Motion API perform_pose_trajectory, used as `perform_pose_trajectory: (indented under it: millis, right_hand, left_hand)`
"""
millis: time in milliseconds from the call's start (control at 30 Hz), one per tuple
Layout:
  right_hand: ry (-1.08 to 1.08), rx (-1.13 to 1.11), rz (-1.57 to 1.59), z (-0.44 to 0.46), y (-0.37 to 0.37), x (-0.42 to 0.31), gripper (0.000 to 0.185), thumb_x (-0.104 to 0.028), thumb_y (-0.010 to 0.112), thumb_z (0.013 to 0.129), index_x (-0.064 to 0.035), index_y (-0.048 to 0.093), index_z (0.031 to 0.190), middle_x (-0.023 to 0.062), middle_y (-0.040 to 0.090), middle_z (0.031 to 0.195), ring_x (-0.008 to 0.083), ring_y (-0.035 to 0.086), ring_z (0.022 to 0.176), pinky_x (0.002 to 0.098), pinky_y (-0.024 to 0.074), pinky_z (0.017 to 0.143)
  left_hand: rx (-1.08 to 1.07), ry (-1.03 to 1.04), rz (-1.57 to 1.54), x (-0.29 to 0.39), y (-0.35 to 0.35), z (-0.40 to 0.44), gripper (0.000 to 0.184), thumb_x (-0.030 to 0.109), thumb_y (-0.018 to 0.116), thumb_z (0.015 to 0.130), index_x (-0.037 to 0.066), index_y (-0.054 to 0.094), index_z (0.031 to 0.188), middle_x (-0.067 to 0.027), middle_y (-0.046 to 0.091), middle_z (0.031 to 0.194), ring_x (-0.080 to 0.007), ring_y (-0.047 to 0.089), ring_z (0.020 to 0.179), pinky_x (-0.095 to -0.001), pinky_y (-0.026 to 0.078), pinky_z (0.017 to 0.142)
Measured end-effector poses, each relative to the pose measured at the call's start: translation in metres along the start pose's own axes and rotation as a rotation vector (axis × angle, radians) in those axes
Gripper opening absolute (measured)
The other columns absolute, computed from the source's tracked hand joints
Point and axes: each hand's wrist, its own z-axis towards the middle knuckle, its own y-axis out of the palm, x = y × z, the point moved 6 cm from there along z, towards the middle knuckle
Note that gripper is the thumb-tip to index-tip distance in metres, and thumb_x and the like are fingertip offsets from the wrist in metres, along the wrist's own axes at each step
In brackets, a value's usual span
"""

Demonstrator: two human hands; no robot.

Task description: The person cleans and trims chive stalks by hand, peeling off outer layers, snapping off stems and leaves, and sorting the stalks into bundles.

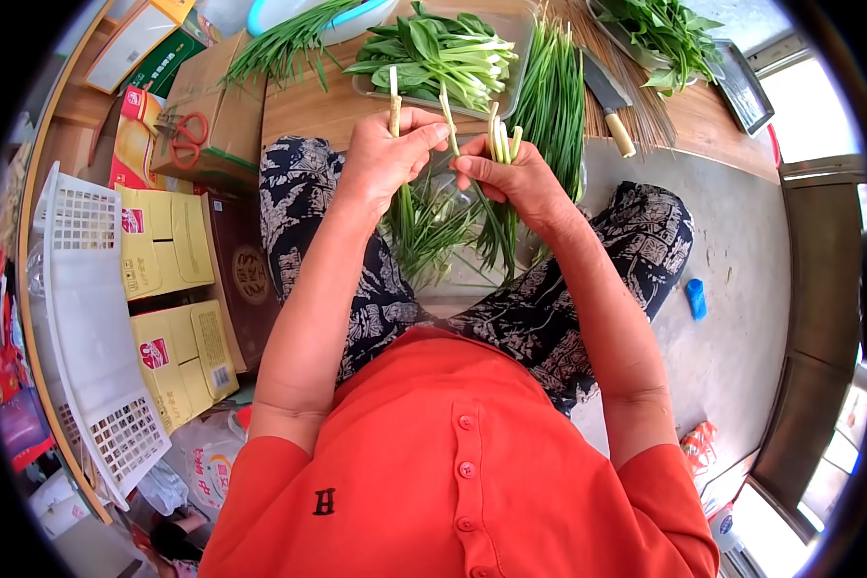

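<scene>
My left hand [387, 162] is closed around pale-stemmed garlic chives [394, 89], white ends pointing up and green leaves hanging below. Opposite it, my right hand [518, 181] grips a small bunch of garlic chives [504, 142] with several pale ends sticking out. A single chive stalk [450, 120] stands between the hands, touching my left thumb and the fingertips of my right hand. Loose green leaves [433, 231] lie below, between my knees. Beyond my hands, broad-leaved greens [443, 58] fill a clear plastic tray [522, 58].
More long chives [552, 96] lie on the wooden table [299, 106], beside a knife [607, 96] with a wooden handle. Red scissors [189, 140] rest by a cardboard box [231, 87]. Yellow boxes [169, 241] and a white plastic basket [91, 289] stand on the left.
</scene>
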Motion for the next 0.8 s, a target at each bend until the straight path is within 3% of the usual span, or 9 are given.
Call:
perform_pose_trajectory:
  millis: [133,200,300,433,533,800]
  right_hand:
    - [0.016,-0.026,0.033,-0.001,0.001,-0.003,0.013,-0.017,0.065,0.087,-0.0053,0.064,0.093,-0.0005,0.062,0.071,0.0024,0.043,0.055,0.0169,0.0319,0.049]
    - [0.004,-0.023,0.035,0.000,0.002,-0.003,0.015,-0.019,0.065,0.088,-0.0052,0.064,0.094,-0.0010,0.062,0.072,0.0029,0.040,0.053,0.0173,0.0296,0.047]
    - [-0.045,0.011,0.007,0.001,0.003,-0.006,0.017,-0.021,0.065,0.088,-0.0056,0.063,0.093,-0.0015,0.061,0.071,0.0035,0.037,0.050,0.0179,0.0275,0.046]
    - [-0.065,0.053,0.002,0.002,0.000,-0.007,0.016,-0.022,0.066,0.087,-0.0071,0.062,0.088,-0.0012,0.060,0.068,0.0039,0.037,0.049,0.0186,0.0277,0.045]
    - [-0.041,0.050,-0.022,0.000,-0.001,-0.008,0.016,-0.022,0.066,0.087,-0.0072,0.061,0.086,-0.0010,0.060,0.067,0.0040,0.037,0.049,0.0189,0.0277,0.045]
    - [0.040,-0.021,0.101,-0.003,-0.003,-0.006,0.014,-0.019,0.064,0.088,-0.0049,0.064,0.087,0.0024,0.062,0.068,0.0048,0.041,0.050,0.0184,0.0302,0.046]
  left_hand:
    - [0.043,0.083,0.118,0.000,-0.003,0.001,0.014,0.014,0.065,0.087,0.001,0.064,0.091,-0.0006,0.060,0.075,-0.0028,0.043,0.053,-0.0178,0.032,0.045]
    - [0.078,0.138,0.194,0.003,-0.001,0.000,0.013,0.014,0.065,0.087,0.001,0.064,0.090,-0.0004,0.060,0.074,-0.0034,0.044,0.054,-0.0186,0.034,0.046]
    - [0.152,0.302,0.542,0.017,0.007,-0.009,0.011,0.012,0.063,0.085,0.001,0.064,0.087,-0.0020,0.060,0.072,-0.0098,0.054,0.063,-0.0261,0.045,0.059]
    - [0.228,0.517,0.707,0.022,0.016,-0.017,0.011,0.012,0.063,0.084,0.001,0.062,0.087,-0.0086,0.061,0.073,-0.0154,0.058,0.067,-0.0293,0.047,0.064]
    - [0.356,0.600,0.734,0.025,0.013,-0.020,0.010,0.012,0.063,0.083,0.002,0.061,0.085,-0.0080,0.060,0.071,-0.0162,0.057,0.064,-0.0292,0.047,0.063]
    - [0.570,0.467,0.712,0.026,-0.025,-0.015,0.010,0.013,0.066,0.081,0.004,0.062,0.082,-0.0050,0.060,0.065,-0.0104,0.054,0.059,-0.0273,0.046,0.058]
